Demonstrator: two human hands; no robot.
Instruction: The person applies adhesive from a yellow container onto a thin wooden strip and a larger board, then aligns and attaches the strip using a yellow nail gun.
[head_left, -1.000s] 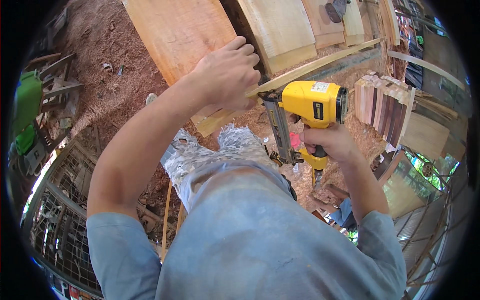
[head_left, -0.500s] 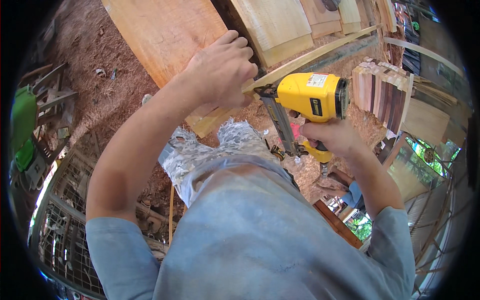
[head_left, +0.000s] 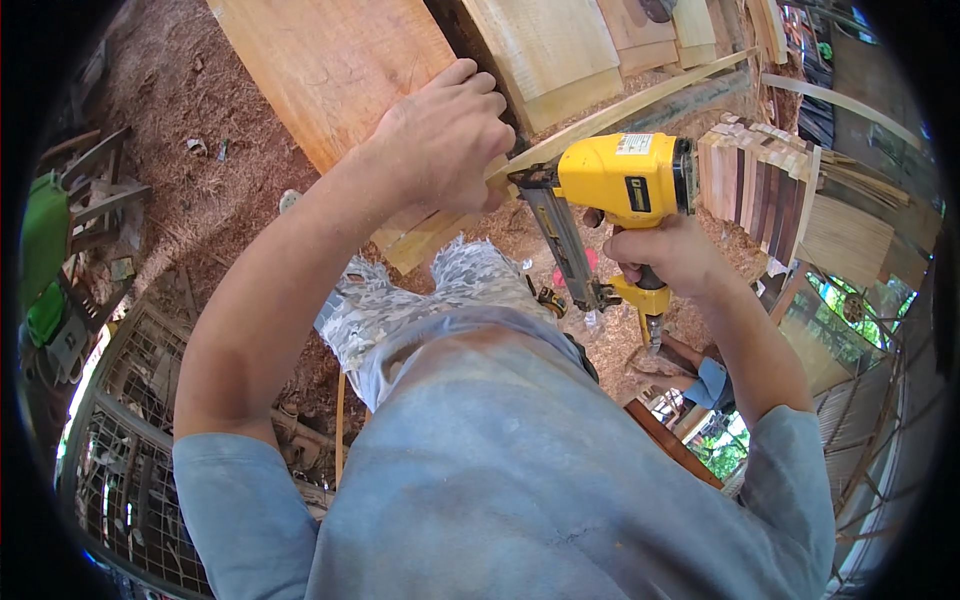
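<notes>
My right hand [head_left: 672, 255] is wrapped round the grip of a yellow and black nail gun [head_left: 615, 180]. The gun's nose meets the end of a pale wooden strip [head_left: 600, 115], close beside my left hand; whether they touch is hard to tell. My left hand [head_left: 445, 140] is closed over the near right corner of a wide orange-brown board [head_left: 330, 70], knuckles up. Its thumb is hidden underneath. Below that hand, a paler wooden edge [head_left: 425, 240] shows at the board's near end, just above my knees.
More pale boards [head_left: 545, 50] lie side by side beyond the strip. To the right stands a stack of striped wood blocks [head_left: 755, 185]. Another person's bare legs [head_left: 675, 370] show at lower right. A wire-mesh frame [head_left: 140, 440] is at lower left, and shavings cover the ground [head_left: 220, 100].
The nail gun's rear end has risen slightly, and my right hand has moved up a little with it. My left hand keeps its place on the board.
</notes>
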